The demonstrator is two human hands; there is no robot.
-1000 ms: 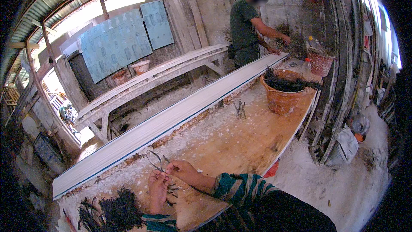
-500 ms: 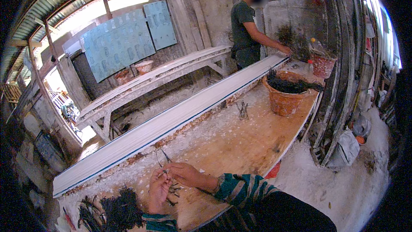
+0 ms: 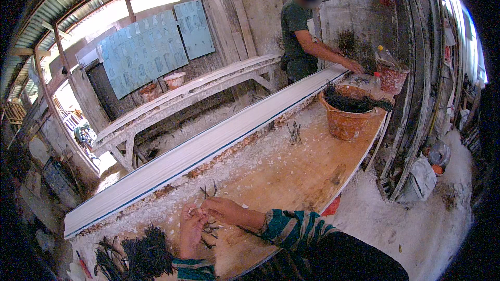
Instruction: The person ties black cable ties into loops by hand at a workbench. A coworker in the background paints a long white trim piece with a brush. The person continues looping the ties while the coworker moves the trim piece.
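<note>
My left hand [image 3: 191, 220] and my right hand [image 3: 224, 210] meet above the near part of the wooden board [image 3: 284, 177], fingertips close together. The right fingers are closed on a thin dark strand [image 3: 209, 187], bent into a loop that sticks up past them. The left fingers are pinched beside the right fingertips; what they grip is too small to make out. Several short dark strands [image 3: 208, 240] lie beneath my hands. Left of my left wrist is a pile of black strands [image 3: 146, 254]. Another small bundle of dark strands [image 3: 295, 133] stands farther along the board.
A long white moulding with blue edges [image 3: 208, 153] runs behind the board. An orange tub [image 3: 348, 125] of black fibre stands at the far right, near a smaller stained bucket [image 3: 391, 79]. A co-worker [image 3: 299, 41] reaches over the moulding's far end. A long bench [image 3: 182, 92] stands beyond.
The looped strand has shifted right and looks shorter above my right hand. My hands stay nearly in place. The co-worker has turned and stretched an arm farther right.
</note>
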